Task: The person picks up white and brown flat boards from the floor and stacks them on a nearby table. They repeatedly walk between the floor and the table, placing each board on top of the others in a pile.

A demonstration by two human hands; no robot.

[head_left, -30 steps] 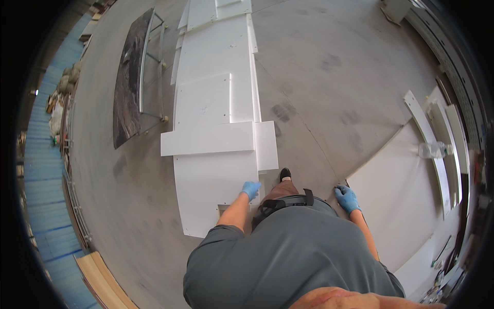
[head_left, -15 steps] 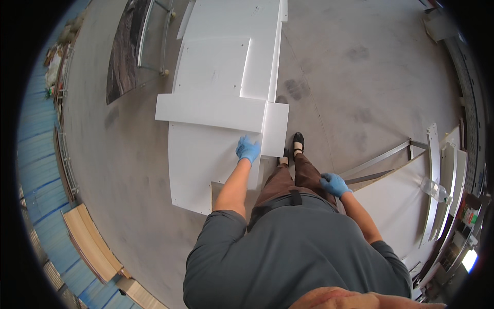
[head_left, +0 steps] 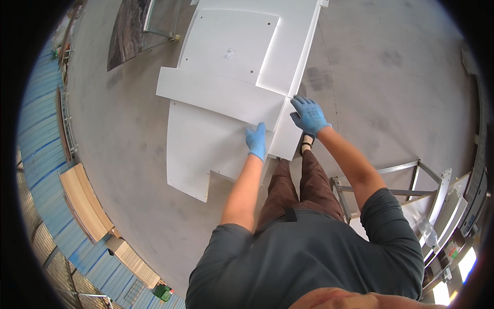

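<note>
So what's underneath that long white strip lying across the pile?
Beneath the white strip is a notched white panel, showing on the near side. A stickered panel meets the strip's far edge; whether it continues underneath is hidden, like anything else there.

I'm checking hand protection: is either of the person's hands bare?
No, the left hand and the right hand are both covered by blue gloves.
</note>
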